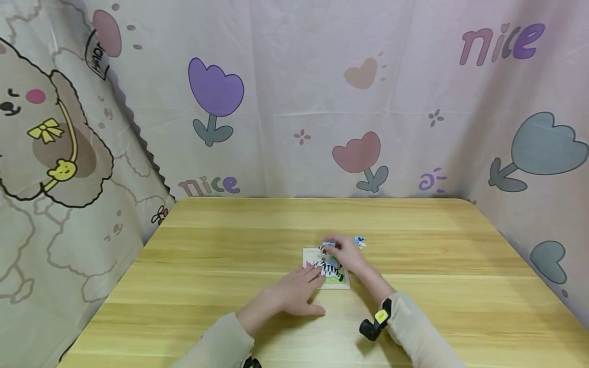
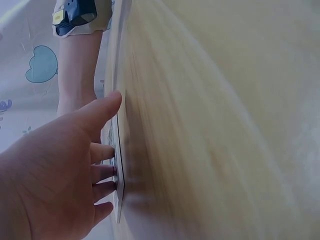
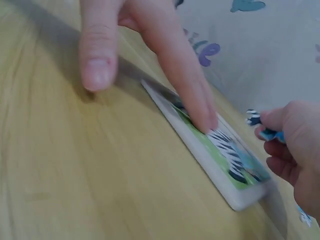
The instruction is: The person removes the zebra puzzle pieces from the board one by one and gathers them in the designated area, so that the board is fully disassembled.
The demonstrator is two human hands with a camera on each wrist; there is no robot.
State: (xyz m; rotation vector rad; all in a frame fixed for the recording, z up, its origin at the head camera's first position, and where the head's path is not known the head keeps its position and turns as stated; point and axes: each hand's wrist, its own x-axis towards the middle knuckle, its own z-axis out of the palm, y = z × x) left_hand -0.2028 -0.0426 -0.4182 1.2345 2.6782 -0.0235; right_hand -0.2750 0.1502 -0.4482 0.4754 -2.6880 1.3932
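A jigsaw puzzle board point(image 1: 346, 286) with a pale rim and a zebra picture lies on the table. My left hand point(image 1: 294, 292) rests its fingertips on the board's left part, fingers straight and thumb spread out over the table. In the left wrist view, those fingers lie across the thin edge of the board point(image 2: 120, 200). Just above the board's top edge, my right hand point(image 1: 347, 254) pinches a puzzle piece point(image 3: 254, 118) with black-and-white stripes and some blue. Part of that piece is hidden by the thumb and fingers.
Another puzzle piece point(image 1: 360, 242), blue and white, lies on the wooden table point(image 1: 230, 230) just right of my right hand. A printed curtain point(image 1: 285, 102) hangs behind the table. A black wrist camera point(image 1: 375, 324) is strapped at the right sleeve.
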